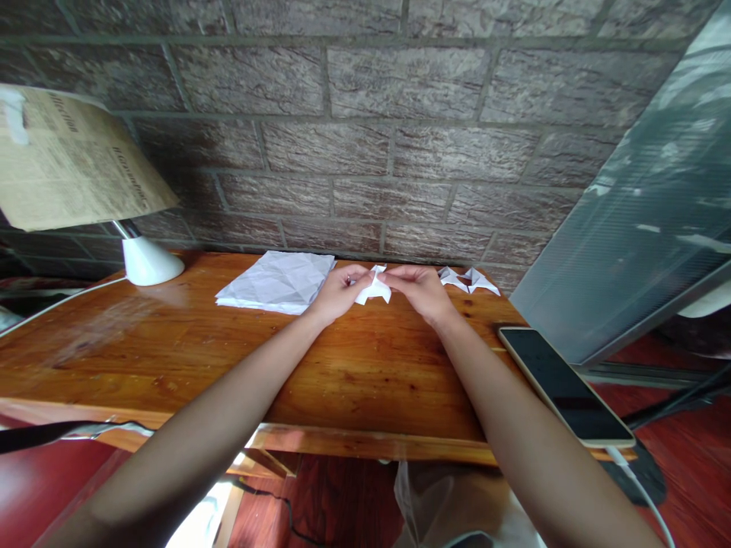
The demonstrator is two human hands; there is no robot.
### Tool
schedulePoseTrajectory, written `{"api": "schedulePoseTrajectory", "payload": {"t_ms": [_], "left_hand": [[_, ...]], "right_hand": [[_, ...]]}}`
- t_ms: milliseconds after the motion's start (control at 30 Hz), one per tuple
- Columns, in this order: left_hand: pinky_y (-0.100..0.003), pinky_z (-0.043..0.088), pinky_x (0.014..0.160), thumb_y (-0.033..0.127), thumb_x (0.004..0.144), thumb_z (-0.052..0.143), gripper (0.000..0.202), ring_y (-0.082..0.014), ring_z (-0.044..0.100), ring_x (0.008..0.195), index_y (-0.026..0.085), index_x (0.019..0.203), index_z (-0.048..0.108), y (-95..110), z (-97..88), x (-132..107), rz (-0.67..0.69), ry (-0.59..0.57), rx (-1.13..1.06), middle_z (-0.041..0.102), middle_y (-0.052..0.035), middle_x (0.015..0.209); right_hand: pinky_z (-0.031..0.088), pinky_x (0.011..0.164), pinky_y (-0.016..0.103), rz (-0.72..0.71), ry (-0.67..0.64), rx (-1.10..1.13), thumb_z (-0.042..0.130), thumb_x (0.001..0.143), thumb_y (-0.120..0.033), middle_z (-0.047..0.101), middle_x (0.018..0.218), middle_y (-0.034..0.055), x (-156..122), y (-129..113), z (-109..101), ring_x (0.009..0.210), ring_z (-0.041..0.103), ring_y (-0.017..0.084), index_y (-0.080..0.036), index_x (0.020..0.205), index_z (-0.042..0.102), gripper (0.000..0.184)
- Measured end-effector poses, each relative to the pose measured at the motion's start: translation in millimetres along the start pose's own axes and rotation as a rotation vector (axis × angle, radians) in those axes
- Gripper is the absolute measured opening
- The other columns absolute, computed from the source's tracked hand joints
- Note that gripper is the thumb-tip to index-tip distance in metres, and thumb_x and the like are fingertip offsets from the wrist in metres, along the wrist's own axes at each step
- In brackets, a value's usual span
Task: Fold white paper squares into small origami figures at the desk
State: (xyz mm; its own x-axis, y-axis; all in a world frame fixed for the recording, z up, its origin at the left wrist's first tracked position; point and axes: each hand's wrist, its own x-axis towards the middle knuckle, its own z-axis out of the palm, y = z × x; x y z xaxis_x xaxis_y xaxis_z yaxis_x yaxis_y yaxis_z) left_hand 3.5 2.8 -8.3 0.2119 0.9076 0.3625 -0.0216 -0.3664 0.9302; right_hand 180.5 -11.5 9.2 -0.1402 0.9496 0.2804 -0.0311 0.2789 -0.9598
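Note:
A small piece of folded white paper [375, 287] is pinched between both hands above the wooden table [365, 380]. My left hand [341, 291] grips its left side with thumb and fingers together. On the opposite side, my right hand [419, 291] pinches the paper's upper right part. Pointed corners of the paper stick out below the fingertips. Left of my left hand lies a stack of creased white paper sheets [277, 280]. Folded white paper shapes [478, 281] rest just beyond my right hand, partly hidden by it.
A lamp with a newsprint shade [85, 164] and white base [149, 261] stands at the left. A phone [565, 384] with a white cable [643, 487] lies at the table's right edge. The brick wall [405, 84] rises behind, with a translucent panel [633, 221] to the right.

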Motion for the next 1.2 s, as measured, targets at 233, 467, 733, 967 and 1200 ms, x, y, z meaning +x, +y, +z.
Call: {"api": "schedulePoseTrajectory", "payload": {"t_ms": [233, 467, 733, 967, 1200], "left_hand": [[-0.025, 0.042, 0.058, 0.059, 0.071, 0.076, 0.044, -0.0129, 0.056, 0.062, 0.016, 0.075, 0.071, 2.6, -3.9, 2.1, 0.065, -0.014, 0.078, 0.069, -0.0021, 0.069], [-0.025, 0.046, 0.064, 0.054, 0.080, 0.071, 0.042, -0.0151, 0.063, 0.071, 0.015, 0.094, 0.075, -3.6, -5.0, 0.1, 0.153, -0.036, 0.113, 0.074, -0.0043, 0.080], [-0.026, 0.047, 0.069, 0.055, 0.074, 0.078, 0.041, -0.0165, 0.065, 0.077, 0.016, 0.088, 0.076, 0.7, 1.1, -1.2, 0.089, -0.008, 0.019, 0.076, -0.0046, 0.086], [-0.026, 0.041, 0.062, 0.056, 0.061, 0.085, 0.047, -0.0128, 0.057, 0.064, 0.015, 0.079, 0.075, -1.3, 1.1, 2.1, -0.115, 0.028, -0.151, 0.072, -0.0020, 0.073], [-0.024, 0.034, 0.055, 0.059, 0.063, 0.082, 0.047, -0.0093, 0.048, 0.057, 0.016, 0.075, 0.068, 1.0, -0.6, 4.1, -0.008, 0.141, -0.166, 0.063, 0.0020, 0.064]], "right_hand": [[0.053, 0.075, 0.027, 0.170, -0.022, 0.147, 0.093, 0.052, -0.049, 0.075, 0.075, 0.0029, -0.8, 1.2, 1.4, 0.071, 0.065, 0.013, -0.018, 0.070, 0.077, 0.039], [0.049, 0.069, 0.027, 0.053, 0.010, 0.036, 0.090, 0.055, -0.052, 0.071, 0.068, 0.0006, 2.4, 6.0, 2.8, 0.064, 0.059, 0.012, -0.017, 0.068, 0.076, 0.039], [0.050, 0.074, 0.031, -0.054, 0.020, -0.072, 0.085, 0.060, -0.058, 0.074, 0.074, 0.0037, 1.1, 0.2, 3.7, 0.070, 0.063, 0.017, -0.017, 0.069, 0.074, 0.044], [0.048, 0.072, 0.029, -0.102, 0.194, -0.226, 0.079, 0.069, -0.060, 0.073, 0.077, 0.0036, 5.6, 0.2, -9.4, 0.070, 0.061, 0.015, -0.017, 0.079, 0.073, 0.045], [0.042, 0.052, 0.024, 0.129, -0.029, -0.104, 0.085, 0.063, -0.057, 0.067, 0.064, 0.0009, -2.3, -6.5, -3.5, 0.053, 0.054, 0.010, -0.017, 0.076, 0.071, 0.044]]}}
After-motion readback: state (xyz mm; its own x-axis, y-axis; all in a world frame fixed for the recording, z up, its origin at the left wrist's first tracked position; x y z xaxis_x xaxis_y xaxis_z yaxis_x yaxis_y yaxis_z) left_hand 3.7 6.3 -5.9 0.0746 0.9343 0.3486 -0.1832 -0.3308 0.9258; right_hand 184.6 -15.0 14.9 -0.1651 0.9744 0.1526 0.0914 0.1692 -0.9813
